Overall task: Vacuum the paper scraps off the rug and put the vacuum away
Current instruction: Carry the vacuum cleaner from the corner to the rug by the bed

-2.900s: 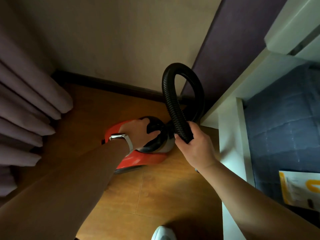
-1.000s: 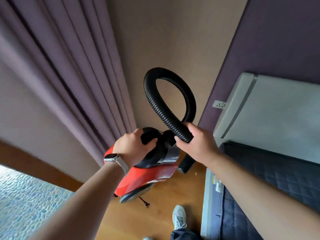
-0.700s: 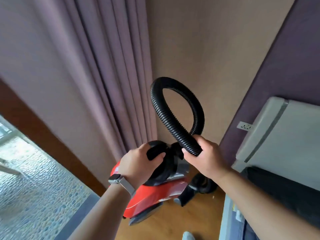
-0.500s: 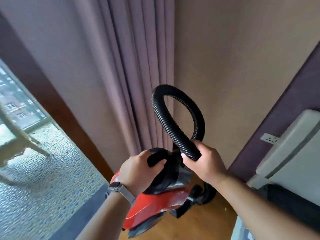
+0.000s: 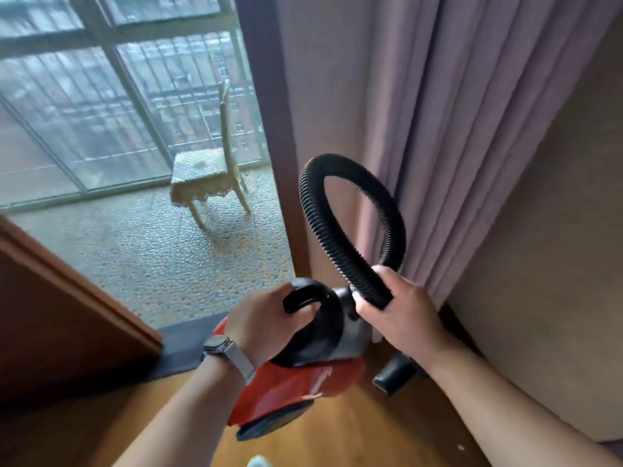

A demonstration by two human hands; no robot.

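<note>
A red canister vacuum (image 5: 296, 385) with a black top hangs in the air in front of me, above the wooden floor. My left hand (image 5: 266, 328), with a watch on the wrist, is shut on its black carry handle (image 5: 303, 296). The ribbed black hose (image 5: 340, 227) loops up and back down. My right hand (image 5: 394, 315) is shut on the hose close to where it meets the vacuum body. A black nozzle end (image 5: 392, 374) shows below my right wrist. No rug or paper scraps are in view.
A mauve curtain (image 5: 448, 129) hangs right behind the hose, beside a beige wall (image 5: 553, 264). To the left a doorway opens on a pebbled balcony floor (image 5: 161, 257) with a pale chair (image 5: 209, 176) and glass panels. A brown wooden door edge (image 5: 67, 315) stands at lower left.
I have lifted the vacuum off the floor in the corner and turned left with it. The bed and white cabinet have left the view; the balcony and chair have come in. Both grips are unchanged.
</note>
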